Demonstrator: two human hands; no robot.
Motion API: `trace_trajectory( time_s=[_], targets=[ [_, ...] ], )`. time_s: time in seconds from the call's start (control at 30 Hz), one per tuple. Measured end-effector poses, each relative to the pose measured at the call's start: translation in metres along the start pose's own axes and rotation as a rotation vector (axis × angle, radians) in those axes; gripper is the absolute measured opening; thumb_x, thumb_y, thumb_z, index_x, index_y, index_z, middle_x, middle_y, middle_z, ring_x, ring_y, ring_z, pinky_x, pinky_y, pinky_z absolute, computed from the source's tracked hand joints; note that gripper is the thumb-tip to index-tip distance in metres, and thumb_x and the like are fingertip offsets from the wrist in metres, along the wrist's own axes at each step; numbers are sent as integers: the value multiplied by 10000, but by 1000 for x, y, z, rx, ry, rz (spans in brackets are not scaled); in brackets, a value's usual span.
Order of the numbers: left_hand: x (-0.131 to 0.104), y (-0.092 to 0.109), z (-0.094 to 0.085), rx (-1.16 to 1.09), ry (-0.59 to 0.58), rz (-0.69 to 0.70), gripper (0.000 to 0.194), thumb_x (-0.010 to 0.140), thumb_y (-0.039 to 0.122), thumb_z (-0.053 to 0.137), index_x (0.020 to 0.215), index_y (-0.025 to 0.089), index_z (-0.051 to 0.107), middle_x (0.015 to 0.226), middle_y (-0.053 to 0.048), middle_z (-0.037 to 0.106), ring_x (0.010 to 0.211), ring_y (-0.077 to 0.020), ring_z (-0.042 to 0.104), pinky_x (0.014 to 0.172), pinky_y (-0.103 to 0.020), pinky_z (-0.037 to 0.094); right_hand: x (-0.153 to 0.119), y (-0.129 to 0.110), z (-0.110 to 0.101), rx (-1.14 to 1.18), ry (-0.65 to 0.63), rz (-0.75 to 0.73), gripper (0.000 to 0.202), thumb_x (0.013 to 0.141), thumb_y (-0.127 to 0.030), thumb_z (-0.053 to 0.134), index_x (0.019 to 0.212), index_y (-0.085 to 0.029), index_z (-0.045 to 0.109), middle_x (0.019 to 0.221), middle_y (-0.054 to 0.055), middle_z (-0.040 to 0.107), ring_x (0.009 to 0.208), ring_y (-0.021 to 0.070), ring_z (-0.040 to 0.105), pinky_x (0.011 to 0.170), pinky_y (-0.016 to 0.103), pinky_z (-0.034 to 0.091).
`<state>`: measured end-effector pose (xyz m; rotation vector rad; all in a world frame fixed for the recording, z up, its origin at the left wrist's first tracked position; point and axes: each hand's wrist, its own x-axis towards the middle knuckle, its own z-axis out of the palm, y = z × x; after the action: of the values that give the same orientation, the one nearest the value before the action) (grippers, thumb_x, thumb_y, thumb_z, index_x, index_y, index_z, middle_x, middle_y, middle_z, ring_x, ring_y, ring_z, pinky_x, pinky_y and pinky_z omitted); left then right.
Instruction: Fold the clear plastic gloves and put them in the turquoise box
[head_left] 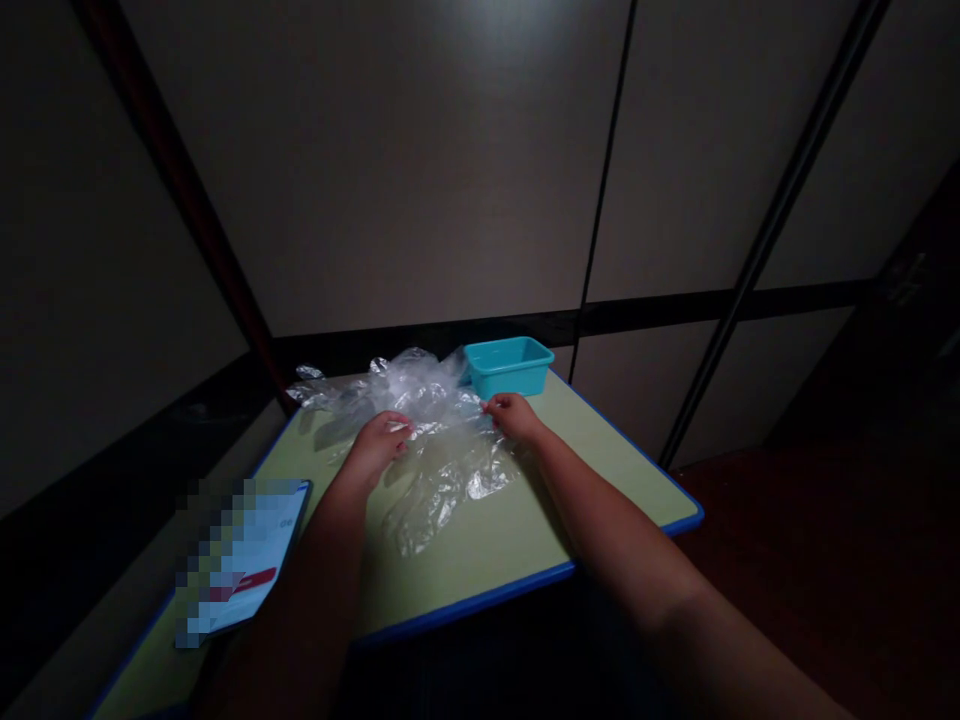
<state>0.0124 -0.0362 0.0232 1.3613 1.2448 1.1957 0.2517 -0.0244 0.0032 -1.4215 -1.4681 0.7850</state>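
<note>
My left hand (381,447) is closed in a pinch at the left of a thin, clear plastic bag (442,485). The bag's top edge runs across to my right hand (511,414), whose thumb and forefinger pinch it too. Its crinkled lower part hangs toward the table's front, in two loose lobes. Just behind my hands lies a crumpled heap of similar clear plastic (412,385); where the held piece ends and the heap begins is hard to make out. Beyond my right hand stands a turquoise plastic basket (510,380).
The small table (465,575) has a pale yellow-green top and a blue rim. A tablet or phone (262,545) with a lit, partly blurred screen lies at its left, beside my left forearm. Cabinet panels (450,200) rise right behind the table. The room is dim.
</note>
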Motion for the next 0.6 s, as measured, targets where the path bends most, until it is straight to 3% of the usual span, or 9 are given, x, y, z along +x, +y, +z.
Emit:
trace_trajectory(
  time_s=[0.17,0.43,0.6],
  targets=[
    [0,-3,2,95,-28,71,281,488,293,683,736,170,630,563,43,531,521,-111,496,484,-207,372,-2,1,3,-36,-45,28,272,793,-360,581,601,-172,538,370,-57,470,286,72,370,336,198,244],
    [8,-9,0,21,49,96,248,499,326,698,652,162,591,557,16,580,538,-126,529,507,-223,401,-4,-3,3,8,-34,45,242,750,-326,660,644,-181,499,404,-62,497,319,71,415,344,185,272],
    [6,-6,0,10,40,72,289,560,403,673,684,159,582,474,38,528,434,-110,489,456,-224,397,-9,-9,1,31,-160,128,244,762,-251,631,574,-164,503,388,-62,493,280,44,333,311,185,219]
  ],
)
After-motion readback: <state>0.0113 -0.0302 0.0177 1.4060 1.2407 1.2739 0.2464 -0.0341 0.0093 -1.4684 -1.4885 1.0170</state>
